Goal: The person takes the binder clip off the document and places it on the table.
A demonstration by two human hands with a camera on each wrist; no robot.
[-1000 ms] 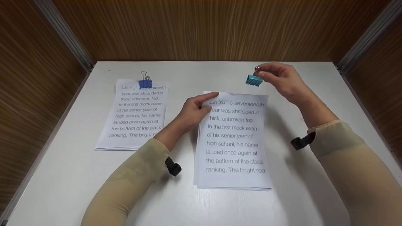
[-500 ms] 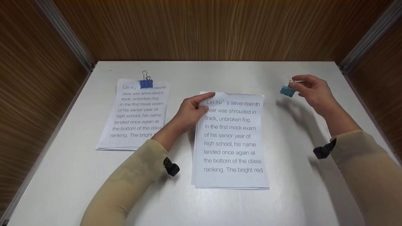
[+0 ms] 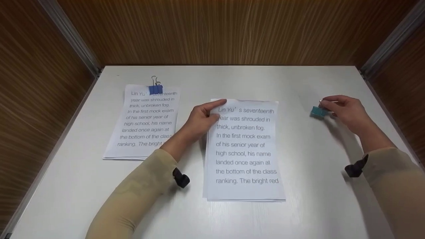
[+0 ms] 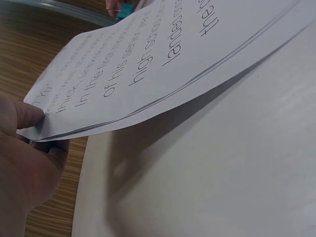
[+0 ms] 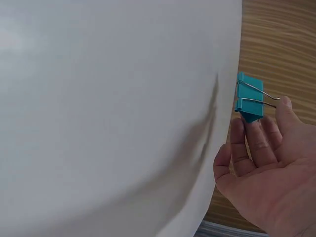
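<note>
A stack of printed sheets (image 3: 245,149) is gripped at its upper left corner by my left hand (image 3: 204,118). In the left wrist view the thumb (image 4: 30,114) lies on top of the paper (image 4: 148,64) with fingers beneath, and that edge is lifted off the table. To the right, my right hand (image 3: 347,111) pinches a teal binder clip (image 3: 318,112) by its wire handle. The right wrist view shows the thumb (image 5: 285,106) at the handle ends of the clip (image 5: 251,94), with the other fingers curled below it.
A second printed stack (image 3: 146,122) lies at the left, with a blue binder clip (image 3: 155,89) on its top edge. The white table (image 3: 239,219) is bordered by wood-grain panels (image 3: 225,33) at the back and sides.
My right hand has carried the teal binder clip right and toward me, from above the stack's upper right corner. My left hand has stayed on the stack, which shifted slightly left.
</note>
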